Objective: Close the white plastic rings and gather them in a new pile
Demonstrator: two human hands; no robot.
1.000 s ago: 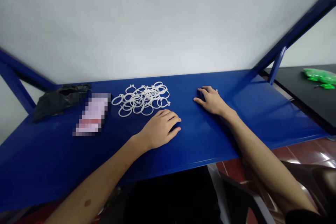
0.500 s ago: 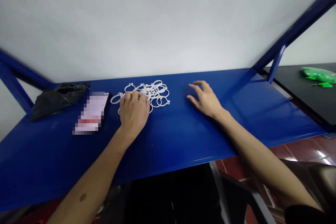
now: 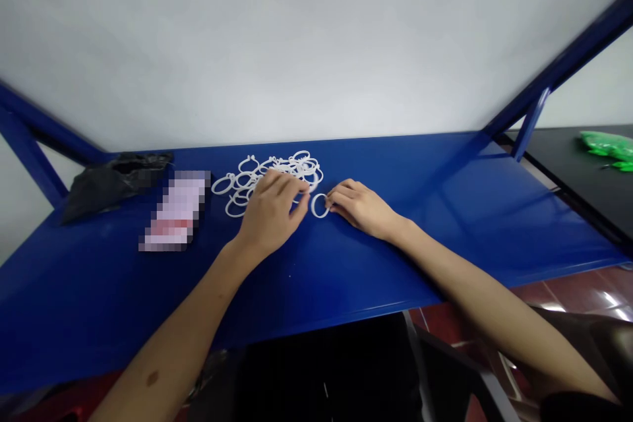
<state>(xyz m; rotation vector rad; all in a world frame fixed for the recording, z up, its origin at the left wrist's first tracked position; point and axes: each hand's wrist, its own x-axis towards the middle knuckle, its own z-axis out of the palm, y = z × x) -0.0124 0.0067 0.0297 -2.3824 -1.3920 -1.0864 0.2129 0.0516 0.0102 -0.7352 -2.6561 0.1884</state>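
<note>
Many white plastic curtain rings (image 3: pixel 246 179), open loops with small knobs at their ends, lie in a loose pile on the blue tabletop (image 3: pixel 306 264). Over the pile's front right side is my left hand (image 3: pixel 271 208), palm down, its thumb apart from the index finger; its other fingertips are partly hidden. To the right of the pile, my right hand (image 3: pixel 359 208) has its fingers and thumb closed on the edge of a single white curtain ring (image 3: pixel 319 206). That ring sits between my two hands, close to the tabletop.
Left of the pile lies a phone (image 3: pixel 177 208) with a blurred screen, and beyond it a black plastic bag (image 3: pixel 111 184). A pale wall backs the table. Blue metal bars (image 3: pixel 531 122) slope at both ends. At far right, a green bag (image 3: pixel 606 148) rests on a black table (image 3: pixel 564 171).
My right hand has moved left towards the pile and closed on a curtain ring. My left hand has slid right across the pile, its thumb now showing.
</note>
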